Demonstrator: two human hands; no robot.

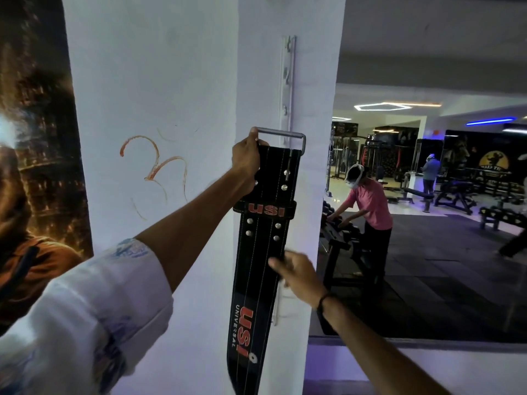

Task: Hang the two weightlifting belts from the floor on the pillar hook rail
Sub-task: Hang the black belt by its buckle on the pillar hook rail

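Black leather weightlifting belt [263,252] with red lettering hangs upright against the white pillar [310,195], its grey metal buckle loop [281,134] at a lower hook of the white vertical hook rail [286,89]. Left hand [246,163] grips the buckle end; right hand [296,273] pinches the strap edge. Judged best: seat the loop fully over a hook before letting go.

belt [262,252]: black leather-like, stitched, slight sheen, shiny metal rivets | buckle [285,136]: grey matt metal | rail [287,89]: white-painted metal, smooth | pillar [159,81]: matt white paint, scuffed | sleeve [85,309]: light printed cloth
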